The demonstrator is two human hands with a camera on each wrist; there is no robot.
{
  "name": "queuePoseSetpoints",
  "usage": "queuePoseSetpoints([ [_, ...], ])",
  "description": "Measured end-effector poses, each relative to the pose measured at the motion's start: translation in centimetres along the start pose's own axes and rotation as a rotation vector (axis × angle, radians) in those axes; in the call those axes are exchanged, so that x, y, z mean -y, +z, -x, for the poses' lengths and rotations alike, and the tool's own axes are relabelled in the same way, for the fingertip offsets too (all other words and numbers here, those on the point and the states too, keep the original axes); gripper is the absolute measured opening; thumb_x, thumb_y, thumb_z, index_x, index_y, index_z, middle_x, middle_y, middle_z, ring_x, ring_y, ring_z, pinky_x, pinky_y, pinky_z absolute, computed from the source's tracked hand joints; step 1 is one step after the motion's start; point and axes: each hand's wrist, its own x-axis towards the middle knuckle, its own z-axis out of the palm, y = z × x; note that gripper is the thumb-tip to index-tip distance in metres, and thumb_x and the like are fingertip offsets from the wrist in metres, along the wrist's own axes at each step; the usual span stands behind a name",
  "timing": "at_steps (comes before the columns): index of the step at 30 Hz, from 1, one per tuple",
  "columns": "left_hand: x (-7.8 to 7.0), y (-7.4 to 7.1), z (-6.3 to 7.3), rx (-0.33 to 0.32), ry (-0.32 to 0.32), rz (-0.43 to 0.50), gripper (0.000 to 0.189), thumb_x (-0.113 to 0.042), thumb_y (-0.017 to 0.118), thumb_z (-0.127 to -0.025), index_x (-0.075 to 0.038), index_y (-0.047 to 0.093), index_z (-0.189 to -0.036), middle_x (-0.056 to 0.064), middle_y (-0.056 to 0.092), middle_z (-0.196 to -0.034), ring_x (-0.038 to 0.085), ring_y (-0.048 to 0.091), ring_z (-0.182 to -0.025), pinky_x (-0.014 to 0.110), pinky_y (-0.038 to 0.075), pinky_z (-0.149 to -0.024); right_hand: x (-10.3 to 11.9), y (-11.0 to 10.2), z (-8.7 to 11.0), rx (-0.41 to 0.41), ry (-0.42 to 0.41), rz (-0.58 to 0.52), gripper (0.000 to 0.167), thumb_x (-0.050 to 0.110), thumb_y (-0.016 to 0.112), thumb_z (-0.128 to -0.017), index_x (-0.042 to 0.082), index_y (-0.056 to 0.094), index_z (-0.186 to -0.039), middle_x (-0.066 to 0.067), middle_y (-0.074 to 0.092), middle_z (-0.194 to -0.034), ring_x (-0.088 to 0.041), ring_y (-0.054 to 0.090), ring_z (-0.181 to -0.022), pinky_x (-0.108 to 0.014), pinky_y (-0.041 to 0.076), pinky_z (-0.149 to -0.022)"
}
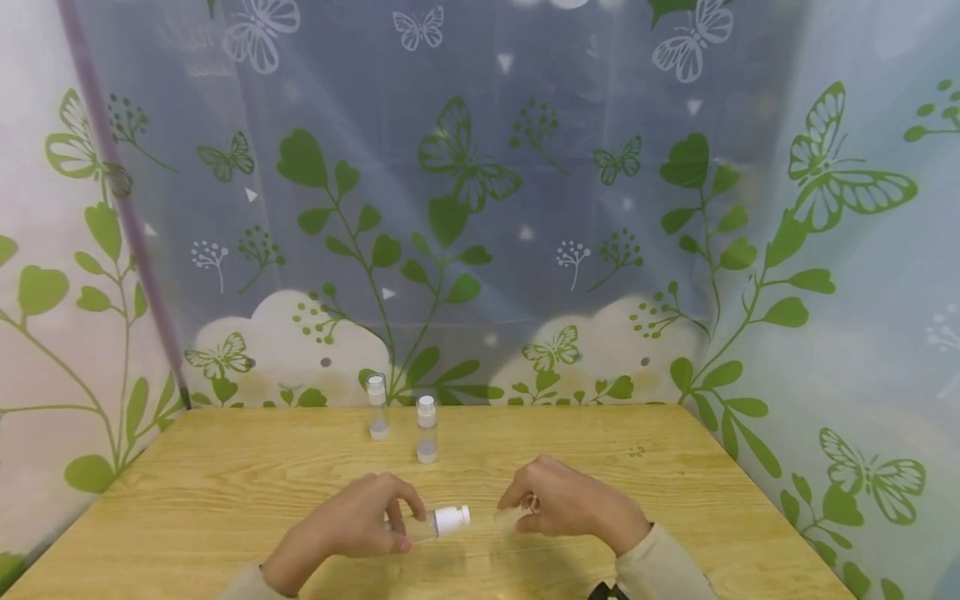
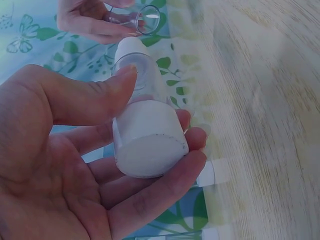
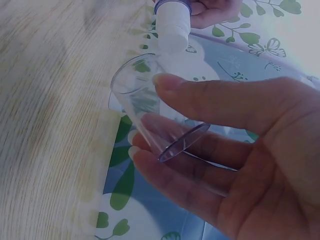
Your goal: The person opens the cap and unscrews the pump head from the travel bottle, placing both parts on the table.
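My left hand (image 1: 367, 515) grips a clear pump bottle (image 1: 452, 520) lying on its side in the air, white head pointing right. In the left wrist view the bottle's white base (image 2: 150, 142) faces the camera, with the thumb over its clear body and the fingers beneath. Across a small gap, my right hand (image 1: 566, 500) holds a clear cap (image 3: 145, 105), pinched between thumb and fingers. The cap's wide open rim faces the bottle's white head (image 3: 173, 30) in the right wrist view. Bottle and cap are apart.
Two more clear bottles stand upright toward the back of the wooden table (image 1: 247, 467), a left one (image 1: 378, 408) and a right one (image 1: 427, 429), each with a white head and base. Behind the table hangs a curtain (image 1: 480, 275) printed with leaves and butterflies.
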Motion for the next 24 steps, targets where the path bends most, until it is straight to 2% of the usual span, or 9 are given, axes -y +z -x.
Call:
queuePoseSetpoints([
  [4,0.2,0.0,0.0,-0.007,-0.018,-0.017,0.030,-0.003,0.083,-0.076,-0.008,0.075,-0.104,0.004,0.078,-0.079,0.014,0.070,-0.069,0.038,0.059,-0.066,-0.1,0.0,-0.2,0.004,-0.001,-0.005,0.029,0.004,0.079,-0.087,0.008,0.078,-0.115,-0.007,0.079,-0.114,-0.013,0.074,-0.097,-0.019,0.058,-0.081],
  [8,0.4,0.2,0.1,-0.009,-0.035,-0.027,0.030,-0.003,0.084,-0.074,-0.009,0.074,-0.102,0.002,0.076,-0.078,0.013,0.068,-0.069,0.039,0.058,-0.068,-0.1,0.1,-0.5,0.010,-0.005,-0.003,0.028,0.004,0.079,-0.087,0.010,0.079,-0.115,-0.004,0.079,-0.114,-0.009,0.073,-0.096,-0.020,0.058,-0.082],
  [13,0.5,0.3,0.2,-0.006,-0.024,-0.021,0.032,-0.004,0.084,-0.075,-0.009,0.073,-0.104,0.001,0.077,-0.077,0.012,0.068,-0.069,0.049,0.059,-0.073,0.0,0.1,-0.9,0.014,-0.004,0.019,0.027,0.004,0.080,-0.087,0.012,0.080,-0.113,-0.002,0.079,-0.112,-0.006,0.071,-0.094,-0.020,0.058,-0.080],
  [15,0.5,0.3,0.2,-0.007,-0.017,-0.022,0.032,-0.004,0.084,-0.075,-0.009,0.073,-0.104,0.001,0.077,-0.077,0.011,0.068,-0.068,0.051,0.059,-0.074,0.0,0.0,-1.0,0.015,-0.010,0.029,0.027,0.003,0.080,-0.086,0.011,0.080,-0.112,-0.002,0.080,-0.111,-0.009,0.073,-0.094,-0.020,0.058,-0.080],
  [20,0.6,0.1,0.1,-0.009,-0.016,-0.031,0.031,-0.005,0.084,-0.075,-0.010,0.073,-0.104,0.000,0.077,-0.077,0.009,0.067,-0.068,0.042,0.058,-0.070,-0.1,-0.3,-1.2,0.027,-0.016,0.043,0.027,0.000,0.080,-0.085,0.009,0.080,-0.110,-0.005,0.080,-0.110,-0.018,0.075,-0.098,-0.022,0.059,-0.082],
  [24,0.6,0.0,0.0,-0.003,-0.021,-0.028,0.030,-0.005,0.084,-0.076,-0.009,0.073,-0.104,0.000,0.077,-0.077,0.009,0.066,-0.068,0.035,0.056,-0.067,-0.4,-0.7,-1.4,0.053,0.029,0.050,0.027,0.000,0.079,-0.086,0.008,0.080,-0.111,-0.005,0.079,-0.112,-0.018,0.074,-0.098,-0.021,0.058,-0.082],
])
